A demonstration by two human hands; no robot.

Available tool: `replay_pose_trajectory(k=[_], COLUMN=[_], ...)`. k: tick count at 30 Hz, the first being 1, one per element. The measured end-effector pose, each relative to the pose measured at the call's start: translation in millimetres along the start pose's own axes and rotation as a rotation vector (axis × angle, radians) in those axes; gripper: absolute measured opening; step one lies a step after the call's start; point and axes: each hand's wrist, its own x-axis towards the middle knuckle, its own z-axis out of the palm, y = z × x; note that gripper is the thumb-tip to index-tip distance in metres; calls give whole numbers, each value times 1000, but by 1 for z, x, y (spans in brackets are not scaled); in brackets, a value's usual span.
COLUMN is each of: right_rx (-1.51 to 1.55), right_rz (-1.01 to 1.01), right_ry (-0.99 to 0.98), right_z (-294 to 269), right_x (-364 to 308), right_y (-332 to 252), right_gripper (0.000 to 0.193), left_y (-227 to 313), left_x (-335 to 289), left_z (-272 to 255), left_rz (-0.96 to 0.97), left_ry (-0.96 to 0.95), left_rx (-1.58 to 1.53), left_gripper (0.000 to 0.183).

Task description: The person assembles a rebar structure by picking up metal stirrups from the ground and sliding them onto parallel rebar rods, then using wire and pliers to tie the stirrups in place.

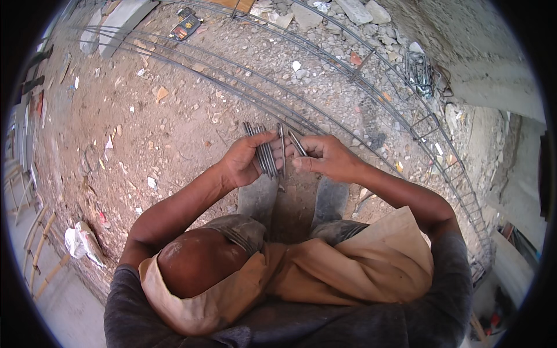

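Note:
Several short steel rods (267, 160) lie side by side in my left hand (242, 159), its thumb pressed over them. One more rod (282, 142) stands a little apart from this bundle, beside the left fingertips. Between the thumb and fingers of my right hand (326, 158) is another steel rod (297, 143), tilted up to the left. Both hands are close together over my knees. The lower ends of the rods are partly hidden, so I cannot tell whether they are bent into hoops.
Long steel bars (217, 80) run across the dirt ground (191, 127). A tied rebar cage (426, 127) curves along the right, near wire hoops (419, 74) and rubble. A packet-like object (185, 26) lies at the far left, beside a concrete slab (125, 26).

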Motion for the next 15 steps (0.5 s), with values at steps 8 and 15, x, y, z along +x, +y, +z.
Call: replay_pose_trajectory(k=[8, 15], right_rx=[-37, -219], right_rz=[-54, 51], right_ry=[-2, 113], right_z=[3, -10], right_x=[2, 4], right_y=[-2, 4], right_gripper=[21, 21], left_y=[-10, -4], left_x=[-9, -1], left_z=[6, 4], left_rz=[41, 5], left_ry=[19, 128], left_rx=[124, 140], left_gripper=[26, 26])
